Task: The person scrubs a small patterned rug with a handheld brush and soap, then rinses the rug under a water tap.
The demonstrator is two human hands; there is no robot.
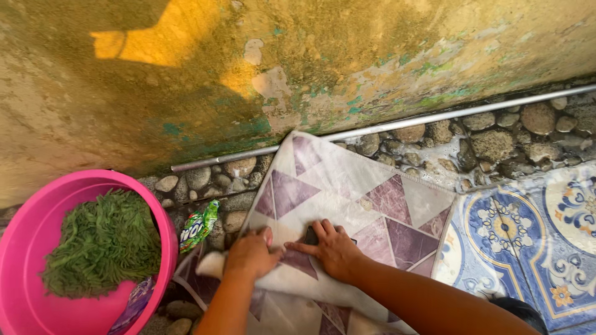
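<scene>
Left hand (251,253) and right hand (332,247) both lie flat, fingers spread, gripping nothing, pressing a purple-triangle mat (366,198) on stones; pink basin (162,218) of green fringed fabric (102,242) sits nearby.

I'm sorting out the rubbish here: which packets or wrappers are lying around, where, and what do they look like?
Green sachet: crumpled, green with red and white print, on the stones between the pink basin and the patterned mat.
Purple wrapper: shiny, crumpled, inside the basin's lower rim, below the green fibres.

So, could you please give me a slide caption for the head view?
Both hands, left and right, press flat on a triangle-patterned mat beside a pink basin.
</scene>
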